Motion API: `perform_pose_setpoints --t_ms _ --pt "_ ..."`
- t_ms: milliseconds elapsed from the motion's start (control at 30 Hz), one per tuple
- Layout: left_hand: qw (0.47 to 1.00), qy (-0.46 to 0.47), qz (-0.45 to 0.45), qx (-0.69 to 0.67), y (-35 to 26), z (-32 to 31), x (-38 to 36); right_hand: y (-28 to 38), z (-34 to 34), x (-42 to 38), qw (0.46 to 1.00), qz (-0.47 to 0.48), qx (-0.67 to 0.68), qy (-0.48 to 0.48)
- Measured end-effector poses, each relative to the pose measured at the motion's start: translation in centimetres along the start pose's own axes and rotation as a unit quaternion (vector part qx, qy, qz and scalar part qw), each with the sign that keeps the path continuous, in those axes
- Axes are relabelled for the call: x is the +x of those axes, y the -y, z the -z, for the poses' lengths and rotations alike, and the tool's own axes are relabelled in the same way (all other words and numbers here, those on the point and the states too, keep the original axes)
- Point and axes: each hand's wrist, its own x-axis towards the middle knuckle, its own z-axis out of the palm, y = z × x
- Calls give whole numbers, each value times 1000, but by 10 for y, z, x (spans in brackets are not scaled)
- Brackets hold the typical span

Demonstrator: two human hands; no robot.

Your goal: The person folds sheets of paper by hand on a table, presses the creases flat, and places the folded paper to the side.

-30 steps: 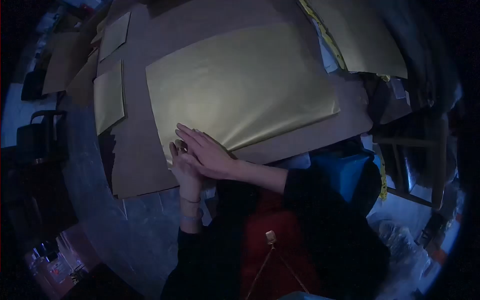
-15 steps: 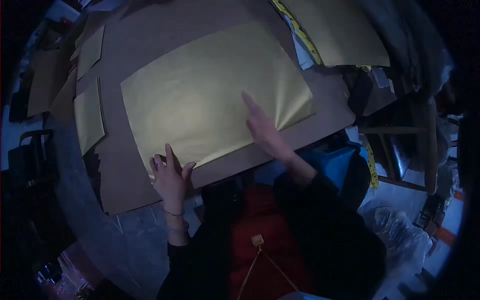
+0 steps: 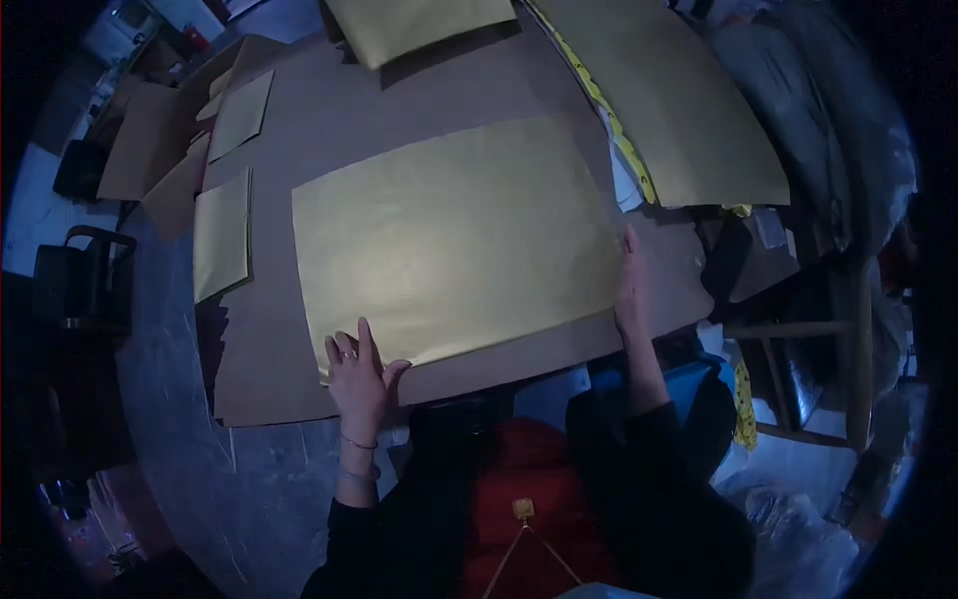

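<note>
On brown cardboard (image 3: 329, 130) lies large gold sheet (image 3: 449, 235), flat, smaller gold pieces (image 3: 222, 232) beside it. Left hand (image 3: 357, 377) fingers spread, pressing sheet's near-left corner. Right hand (image 3: 631, 285) flat and unclenched along sheet's right edge.

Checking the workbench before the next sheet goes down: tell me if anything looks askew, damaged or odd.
The big gold sheet lies flat but skewed to the brown board under it. Left hand presses its near corner, right hand its right edge. The board's near left edge looks jagged. Smaller gold pieces lie scattered at the left.
</note>
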Motion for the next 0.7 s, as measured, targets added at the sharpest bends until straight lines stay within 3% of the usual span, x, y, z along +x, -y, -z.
perform_pose_setpoints --t_ms 100,167,267,367,567,700 --pt "999 23 7 -45 -1 12 0 0 -1 -1 1000 -2 1 10" --pt "994 79 65 -38 1 17 -2 -1 -1 0 1000 -2 -1 16" --pt "989 -49 63 -125 24 -3 -15 -2 -1 -2 999 -8 -1 38" --pt "977 -84 119 -157 46 -18 -23 -2 -7 0 998 -13 44 43" --pt "955 -134 247 -94 58 -12 -30 -31 -8 6 996 -1 83 40" --pt "948 -266 130 -118 16 -8 -27 -5 -10 4 997 20 52 57"
